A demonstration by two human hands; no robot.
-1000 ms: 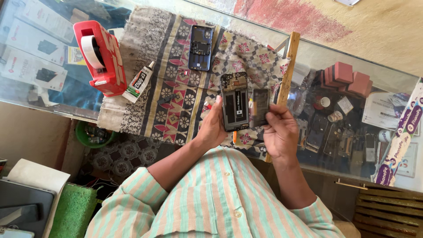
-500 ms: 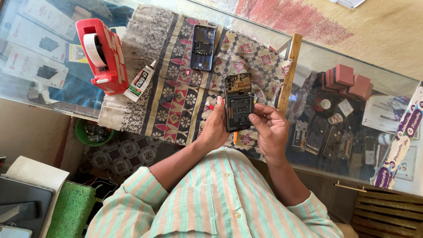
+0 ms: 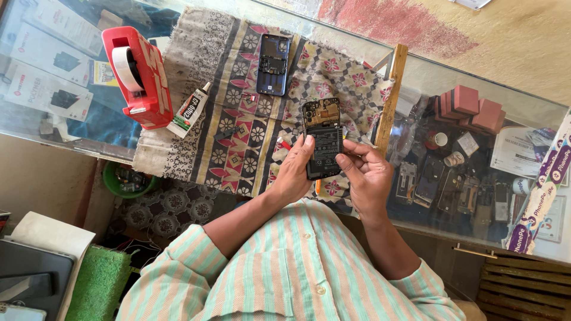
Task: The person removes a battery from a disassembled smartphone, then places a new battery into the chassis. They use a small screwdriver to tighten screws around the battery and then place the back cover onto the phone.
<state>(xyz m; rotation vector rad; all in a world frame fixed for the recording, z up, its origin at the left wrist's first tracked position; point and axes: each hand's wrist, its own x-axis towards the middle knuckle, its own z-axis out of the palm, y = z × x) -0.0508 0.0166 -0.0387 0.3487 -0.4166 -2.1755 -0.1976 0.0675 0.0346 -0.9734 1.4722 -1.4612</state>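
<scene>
Already the opened phone, back cover off and battery exposed, sits gripped between the left hand and right hand, both closed on its sides above the patterned cloth near the surface's near edge; reassembly looks unfinished, with a second phone body lying apart toward the far edge.

A short-sleeved shirt in pale green, peach and white vertical stripes; small white buttons down the front; forearms and both hands bare.

Tape dispenser left of glue tube
</scene>
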